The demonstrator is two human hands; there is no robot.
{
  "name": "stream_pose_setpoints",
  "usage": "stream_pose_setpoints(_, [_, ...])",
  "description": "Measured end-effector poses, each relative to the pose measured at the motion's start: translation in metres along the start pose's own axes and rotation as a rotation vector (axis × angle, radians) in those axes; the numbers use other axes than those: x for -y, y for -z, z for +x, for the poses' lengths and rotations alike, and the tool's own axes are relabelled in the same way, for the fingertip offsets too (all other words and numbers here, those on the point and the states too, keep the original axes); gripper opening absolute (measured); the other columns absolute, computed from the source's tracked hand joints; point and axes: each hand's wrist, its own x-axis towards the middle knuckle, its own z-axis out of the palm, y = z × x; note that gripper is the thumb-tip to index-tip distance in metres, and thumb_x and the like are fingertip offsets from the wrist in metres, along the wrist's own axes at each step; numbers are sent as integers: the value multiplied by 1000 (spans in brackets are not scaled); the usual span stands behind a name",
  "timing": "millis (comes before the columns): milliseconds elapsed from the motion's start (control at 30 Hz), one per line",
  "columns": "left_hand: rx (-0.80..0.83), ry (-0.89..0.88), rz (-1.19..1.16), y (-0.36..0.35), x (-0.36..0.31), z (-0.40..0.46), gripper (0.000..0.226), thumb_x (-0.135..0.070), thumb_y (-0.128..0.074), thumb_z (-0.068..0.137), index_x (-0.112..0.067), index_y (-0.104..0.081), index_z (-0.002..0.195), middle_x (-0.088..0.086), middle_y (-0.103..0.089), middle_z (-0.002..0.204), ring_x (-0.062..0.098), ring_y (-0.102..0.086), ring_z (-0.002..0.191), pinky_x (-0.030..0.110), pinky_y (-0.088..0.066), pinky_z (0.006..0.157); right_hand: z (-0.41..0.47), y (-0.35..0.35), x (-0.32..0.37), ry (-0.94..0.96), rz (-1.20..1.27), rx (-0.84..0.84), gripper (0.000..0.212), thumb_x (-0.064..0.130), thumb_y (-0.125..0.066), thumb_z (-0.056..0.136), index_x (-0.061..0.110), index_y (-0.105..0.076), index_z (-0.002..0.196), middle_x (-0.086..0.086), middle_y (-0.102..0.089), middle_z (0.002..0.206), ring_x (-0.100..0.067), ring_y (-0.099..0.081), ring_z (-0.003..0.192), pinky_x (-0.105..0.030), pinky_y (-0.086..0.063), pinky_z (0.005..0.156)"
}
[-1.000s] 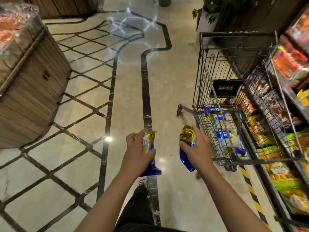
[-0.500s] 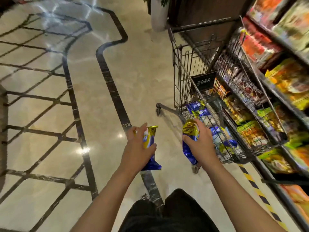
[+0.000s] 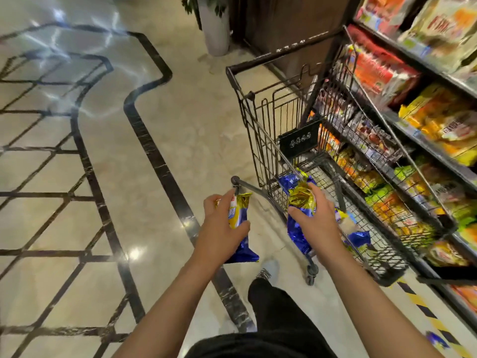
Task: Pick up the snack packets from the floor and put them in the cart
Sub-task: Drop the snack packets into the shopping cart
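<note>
I hold a snack packet (image 3: 238,223) in my left hand (image 3: 222,233), another packet (image 3: 300,218) in my right hand (image 3: 316,223); releasing short of the cart (image 3: 258,130) would drop them on the floor (image 3: 180,125).

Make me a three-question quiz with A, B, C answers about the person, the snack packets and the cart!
1. Where is the cart? A left of the hands; B right of the hands, by the shelves; C behind the person.
2. How many packets are held? A one; B two; C four.
3. The right hand is: A gripping a packet; B open; C pushing the cart.

B: cart stands beside the shelves.
B: left hand holds the left packet, right hand the right packet.
A: fingers curl round it.
</note>
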Motion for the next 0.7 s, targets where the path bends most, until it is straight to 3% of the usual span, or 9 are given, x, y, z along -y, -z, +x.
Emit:
stream_pose_setpoints(167, [33, -37, 49, -16, -44, 59, 76, -27, -70, 88, -33, -30, 152, -6, -26, 141, -5, -47, 89, -9, -30, 65, 71, 29, 15, -5, 55, -27, 73, 33, -73, 87, 40, -33, 148, -1, -32, 148, -21, -36, 136, -35, -33, 104])
stream_pose_setpoints(300, [53, -136, 39, -31, -84, 111, 72, -26, -70, 88, -33, -32, 150, -7, -27, 137, -34, -36, 98, -8, -32, 70, 119, 58, 21, -30, 88, -50, 75, 30, -73, 87, 37, -32, 150, -4, -31, 148, -22, -37, 135, -29, -29, 99])
stream_pose_setpoints(467, [117, -212, 44, -51, -122, 168, 76, -30, -73, 86, -35, -32, 149, -12, -25, 132, -33, -36, 100, -5, -32, 76, 159, 91, 16, -80, 149, -124, 75, 31, -73, 88, 37, -32, 150, -1, -29, 150, -19, -35, 137, -29, -28, 101])
stream_pose_setpoints(567, [190, -270, 80, -69, -135, 206, 77, -27, -73, 86, -31, -32, 151, -11, -25, 131, -35, -33, 99, -8, -28, 76, 176, 103, 7, -139, 183, -190, 74, 32, -73, 88, 37, -32, 150, 0, -30, 151, -19, -31, 140, -36, -29, 109])
stream_pose_setpoints(700, [293, -310, 135, -97, -148, 255, 77, -23, -74, 84, -27, -35, 151, -1, -32, 139, -40, -26, 99, -10, -27, 74, 196, 107, -9, -246, 248, -300, 76, 32, -75, 86, 37, -34, 149, 2, -32, 152, -9, -35, 130, -32, -33, 104])
